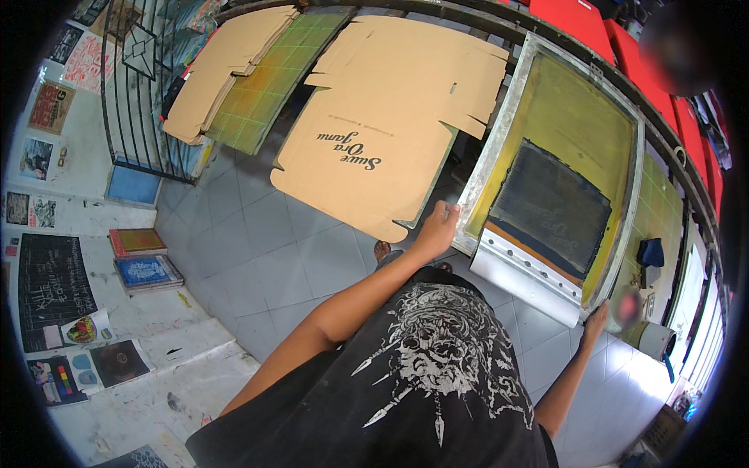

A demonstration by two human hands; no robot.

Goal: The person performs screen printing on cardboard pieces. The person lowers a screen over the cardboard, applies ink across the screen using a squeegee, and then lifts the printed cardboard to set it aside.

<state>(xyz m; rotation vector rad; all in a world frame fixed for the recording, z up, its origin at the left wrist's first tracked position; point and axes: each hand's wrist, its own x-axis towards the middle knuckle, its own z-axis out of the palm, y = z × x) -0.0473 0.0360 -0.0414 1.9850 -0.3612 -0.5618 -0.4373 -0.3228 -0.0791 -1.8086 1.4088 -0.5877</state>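
Silver-framed screen (577, 117) runs lengthwise away from the person. Left hand (439, 230), nearer the cardboard (382, 109), clamps the screen's near left corner; right hand (594, 318) meets its near right, grip unclear.

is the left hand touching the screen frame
Touching: the head view shows the left hand gripping the screen frame near its near left corner, no gap visible.

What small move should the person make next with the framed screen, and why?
Probably steady the framed screen first: the left hand and right hand are at its near corners, and a silver bar lies across its near end.
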